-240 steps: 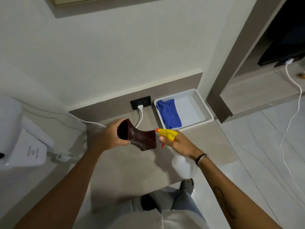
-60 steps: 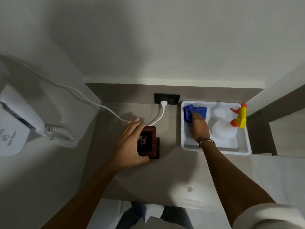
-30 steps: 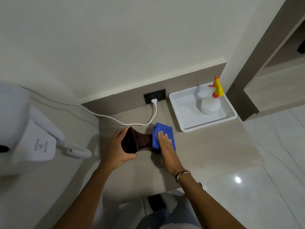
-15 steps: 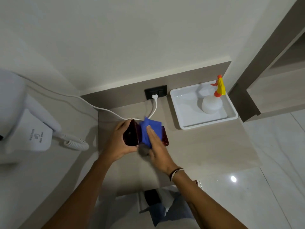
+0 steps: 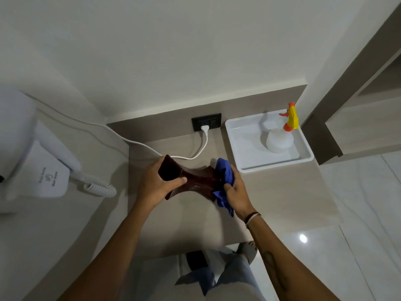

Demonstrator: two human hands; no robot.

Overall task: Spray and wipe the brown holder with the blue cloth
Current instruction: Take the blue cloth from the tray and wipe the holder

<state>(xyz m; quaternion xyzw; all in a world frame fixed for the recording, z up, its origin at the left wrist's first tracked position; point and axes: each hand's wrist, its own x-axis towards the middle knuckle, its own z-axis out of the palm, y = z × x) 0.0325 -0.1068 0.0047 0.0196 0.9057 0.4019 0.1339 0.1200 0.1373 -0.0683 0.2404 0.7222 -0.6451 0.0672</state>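
The brown holder (image 5: 196, 181), dark and glossy with a flared shape, lies on its side above the beige counter (image 5: 271, 198). My left hand (image 5: 157, 183) grips its open left end. My right hand (image 5: 235, 190) is closed on the blue cloth (image 5: 224, 173) and presses it against the holder's right end. Part of the cloth hangs below my palm. The spray bottle (image 5: 280, 140), white with a yellow and orange head, stands in the white tray (image 5: 245, 168) at the back right.
A white cord (image 5: 204, 144) runs from the black wall socket (image 5: 206, 124) across the counter behind the holder. A white wall-mounted hair dryer (image 5: 50, 177) with a coiled cord sits at the left. The counter's front edge is near my legs; tiled floor lies to the right.
My right hand has slid the blue cloth from the holder's middle to its right end. The holder has been turned, showing more of its flared side. My left hand keeps its grip.
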